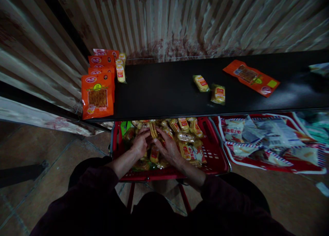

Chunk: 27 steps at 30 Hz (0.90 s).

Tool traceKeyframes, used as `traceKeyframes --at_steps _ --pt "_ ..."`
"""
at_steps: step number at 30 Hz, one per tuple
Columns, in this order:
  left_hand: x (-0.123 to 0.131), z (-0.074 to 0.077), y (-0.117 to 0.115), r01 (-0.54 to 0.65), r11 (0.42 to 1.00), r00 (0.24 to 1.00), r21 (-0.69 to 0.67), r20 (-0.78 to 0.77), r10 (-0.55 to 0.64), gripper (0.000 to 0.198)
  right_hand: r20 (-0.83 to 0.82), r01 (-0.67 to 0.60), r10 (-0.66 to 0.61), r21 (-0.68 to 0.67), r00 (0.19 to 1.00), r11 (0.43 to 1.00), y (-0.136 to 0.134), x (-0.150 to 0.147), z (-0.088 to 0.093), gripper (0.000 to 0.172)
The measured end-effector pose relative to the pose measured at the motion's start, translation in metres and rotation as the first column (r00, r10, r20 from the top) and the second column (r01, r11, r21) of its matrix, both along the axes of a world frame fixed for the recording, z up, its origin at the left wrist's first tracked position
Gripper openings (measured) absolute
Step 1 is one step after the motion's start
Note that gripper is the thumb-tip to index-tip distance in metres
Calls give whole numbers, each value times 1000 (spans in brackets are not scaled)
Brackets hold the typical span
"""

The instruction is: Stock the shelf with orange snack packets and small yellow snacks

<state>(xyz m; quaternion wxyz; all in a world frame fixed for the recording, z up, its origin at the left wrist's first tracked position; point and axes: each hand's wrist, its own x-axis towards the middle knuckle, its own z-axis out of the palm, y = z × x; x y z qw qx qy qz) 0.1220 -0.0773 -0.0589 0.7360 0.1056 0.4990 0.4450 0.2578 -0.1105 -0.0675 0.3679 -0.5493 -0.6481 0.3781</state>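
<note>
Red basket [159, 175]: directly beneath our hands, its near rim crossing under our forearms; we see it heaped with wrapped snacks [183, 123], their clear film catching a little light.
Left hand [141, 141]: reaching in over the heap, fingers curled against the left side of one ridged snack [153, 129].
Right hand [168, 146]: opposite it, fingers stretched forward and thumb pointing inward, meeting the right side of the same piece.
Ridged snack: held between our two hands — roughly upright, above the rest of the heap, close to the shelf edge.
Green wrapper [125, 127]: left of both hands, in the far corner of the basket.
Black shelf [154, 95]: just beyond our fingertips, running across from left to right.
Orange packets [97, 97]: ahead and to the left of our left hand, standing one behind another at the shelf's end, with small packs [120, 73] lined up just beside them.
Pair of yellow packs [200, 83]: ahead and to the right of our right hand, lying near each other.
Single orange packet [252, 77]: farther right than that pair, lying flat and slanted.
White-rimmed basket [259, 167]: right of our right hand, beside the red one — filled with pale bags [266, 133].
Pleated curtain [167, 20]: behind the shelf, farthest from our hands.
</note>
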Motion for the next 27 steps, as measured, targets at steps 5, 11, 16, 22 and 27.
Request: traceKeyframes --at_steps 5,11,16,22,27 --pt "1 -1 -1 -14 1000 999 10 -38 14 32 -155 24 -41 -113 987 993 1 -1 -1 48" --pt "2 -5 -1 -1 997 993 73 -120 10 36 -434 37 -146 -248 889 968 2 -6 -7 53" --pt "2 -6 -2 20 996 984 82 -176 -5 36 -470 35 -171 -284 866 958 2 -7 -2 50" --pt "3 -3 -3 24 993 979 112 -205 -1 32 -433 58 -192 -304 881 951 3 -7 1 49" --pt "3 -2 -4 51 991 974 123 -226 -22 28 -394 85 -210 -310 895 947 4 -7 -3 52"
